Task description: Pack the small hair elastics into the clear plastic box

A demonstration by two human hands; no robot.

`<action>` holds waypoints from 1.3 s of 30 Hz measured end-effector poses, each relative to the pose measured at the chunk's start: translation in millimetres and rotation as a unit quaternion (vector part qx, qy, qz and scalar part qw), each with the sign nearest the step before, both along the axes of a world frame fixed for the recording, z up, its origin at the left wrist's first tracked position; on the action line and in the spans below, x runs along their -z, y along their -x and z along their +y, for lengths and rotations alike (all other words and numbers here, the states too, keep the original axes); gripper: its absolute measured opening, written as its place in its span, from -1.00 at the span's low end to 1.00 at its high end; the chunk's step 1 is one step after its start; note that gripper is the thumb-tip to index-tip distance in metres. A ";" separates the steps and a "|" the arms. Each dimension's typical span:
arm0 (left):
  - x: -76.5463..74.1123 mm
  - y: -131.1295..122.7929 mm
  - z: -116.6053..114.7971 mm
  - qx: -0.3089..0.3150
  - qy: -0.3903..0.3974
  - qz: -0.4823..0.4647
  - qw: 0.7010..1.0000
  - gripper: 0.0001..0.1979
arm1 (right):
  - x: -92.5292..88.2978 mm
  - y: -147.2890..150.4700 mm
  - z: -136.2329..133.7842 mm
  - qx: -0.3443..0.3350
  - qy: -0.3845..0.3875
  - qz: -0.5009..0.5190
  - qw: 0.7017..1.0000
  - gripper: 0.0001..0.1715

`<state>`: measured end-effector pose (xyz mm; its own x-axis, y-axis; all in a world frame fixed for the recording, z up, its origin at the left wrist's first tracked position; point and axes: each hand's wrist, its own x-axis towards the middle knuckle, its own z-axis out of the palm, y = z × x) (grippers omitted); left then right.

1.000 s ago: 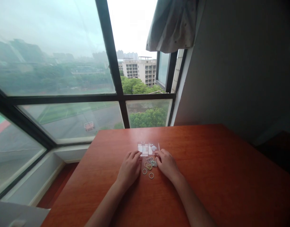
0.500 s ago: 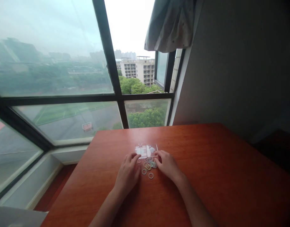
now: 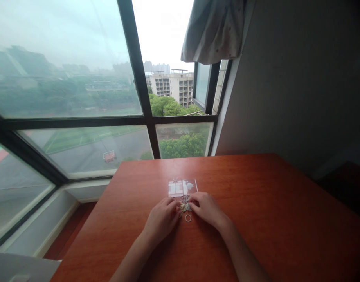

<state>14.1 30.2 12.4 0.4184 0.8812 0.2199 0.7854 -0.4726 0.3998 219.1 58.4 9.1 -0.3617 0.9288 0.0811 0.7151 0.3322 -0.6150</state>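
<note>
A small heap of coloured rubber bands point(image 3: 185, 206) lies on the reddish wooden table point(image 3: 256, 219), with one band a little apart at the near side. Just beyond the heap lies a clear plastic bag point(image 3: 182, 187), flat on the table. My left hand point(image 3: 163, 221) rests palm down at the left of the heap, its fingertips curled onto the bands. My right hand point(image 3: 207, 209) comes in from the right, fingers bent with the tips on the heap. What, if anything, the fingertips pinch is too small to see.
A large window point(image 3: 80, 98) with dark frames runs along the far and left sides of the table. A grey curtain point(image 3: 213, 31) hangs bunched at the top. A dark wall point(image 3: 300, 86) stands at the right.
Both hands have drawn back from the plastic bag and closed in on the heap of bands from either side. The bag now lies uncovered.
</note>
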 end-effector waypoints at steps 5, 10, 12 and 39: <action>2.3 -1.5 0.2 0.012 0.010 0.011 1.000 -0.84 | 0.5 -3.5 0.5 0.013 -0.009 0.000 1.000 -0.86; 1.1 -1.2 0.5 0.009 0.026 0.008 1.000 -0.84 | 2.6 -10.1 4.3 0.017 -0.006 0.011 1.000 -0.83; 0.7 -0.5 0.5 0.010 0.031 0.006 0.999 -0.83 | 3.0 -12.7 5.4 0.020 0.003 0.015 1.000 -0.83; -0.7 -18.6 6.0 -0.036 0.065 -0.234 0.969 -0.84 | -9.4 7.6 -1.0 -0.031 0.026 0.221 0.974 -0.79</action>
